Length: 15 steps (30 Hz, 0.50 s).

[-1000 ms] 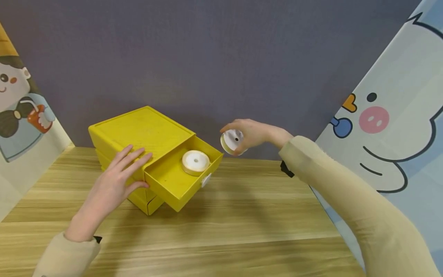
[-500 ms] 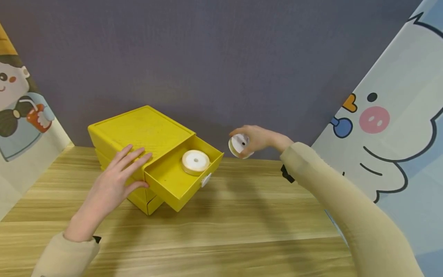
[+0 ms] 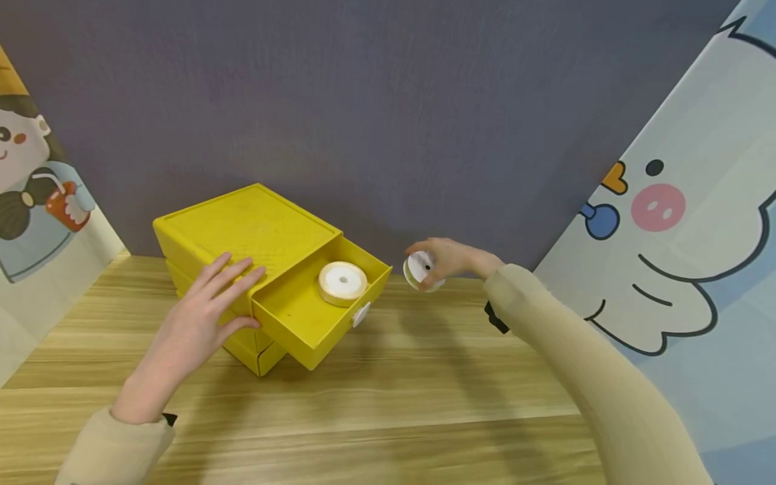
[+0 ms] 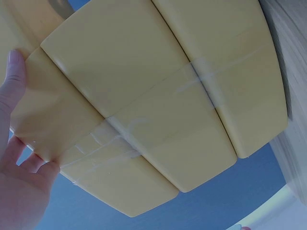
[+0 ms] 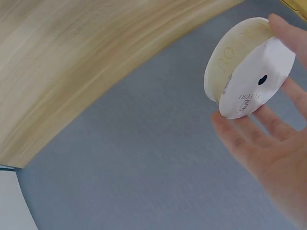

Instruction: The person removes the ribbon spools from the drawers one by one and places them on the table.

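Note:
My right hand (image 3: 451, 257) holds a spool of pale ribbon (image 3: 418, 267) by its rim, to the right of the yellow drawer box (image 3: 242, 232). In the right wrist view, the spool (image 5: 268, 72) has white printed side discs with a dark centre hole, and the thumb and fingertips (image 5: 229, 132) grip its edge. My left hand (image 3: 197, 313) rests on the box's near top edge, fingers spread and fairly straight, thumb against the side. The upper drawer (image 3: 303, 320) is pulled out, with a second white-faced ribbon spool (image 3: 343, 283) lying flat inside it.
The box stands on a wood-grain tabletop (image 3: 376, 417) against a dark grey back wall (image 3: 388, 121). Clear tape (image 4: 124, 134) crosses the box's stacked side panels. A white knob (image 3: 361, 314) juts from the drawer front. Cartoon-printed panels (image 3: 685, 269) flank the table.
My right hand, still gripping its ribbon spool, has moved down and a little to the right, away from the drawer. The left hand and the box have stayed in place.

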### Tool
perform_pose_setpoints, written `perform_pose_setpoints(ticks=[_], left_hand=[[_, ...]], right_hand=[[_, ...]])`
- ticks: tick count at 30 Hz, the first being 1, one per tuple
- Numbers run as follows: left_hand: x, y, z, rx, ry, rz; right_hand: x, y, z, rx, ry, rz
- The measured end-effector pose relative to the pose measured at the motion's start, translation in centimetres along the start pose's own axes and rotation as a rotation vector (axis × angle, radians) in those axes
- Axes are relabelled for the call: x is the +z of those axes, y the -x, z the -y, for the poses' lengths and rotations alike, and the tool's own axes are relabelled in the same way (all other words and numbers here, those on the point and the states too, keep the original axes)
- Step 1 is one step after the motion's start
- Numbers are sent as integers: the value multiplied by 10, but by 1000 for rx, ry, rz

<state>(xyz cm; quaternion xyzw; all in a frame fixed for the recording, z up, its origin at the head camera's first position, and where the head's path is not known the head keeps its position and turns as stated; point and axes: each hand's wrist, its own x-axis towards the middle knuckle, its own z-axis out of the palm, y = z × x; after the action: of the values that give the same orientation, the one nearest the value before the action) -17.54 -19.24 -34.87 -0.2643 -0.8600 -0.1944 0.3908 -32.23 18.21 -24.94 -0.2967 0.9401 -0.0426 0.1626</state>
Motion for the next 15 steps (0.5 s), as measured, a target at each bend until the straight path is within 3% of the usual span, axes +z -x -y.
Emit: perform_pose_setpoints(ticks=[15], left_hand=[[1,0,2,19,-13,-21]], right_hand=[[25,-13,-10,19,-25,23]])
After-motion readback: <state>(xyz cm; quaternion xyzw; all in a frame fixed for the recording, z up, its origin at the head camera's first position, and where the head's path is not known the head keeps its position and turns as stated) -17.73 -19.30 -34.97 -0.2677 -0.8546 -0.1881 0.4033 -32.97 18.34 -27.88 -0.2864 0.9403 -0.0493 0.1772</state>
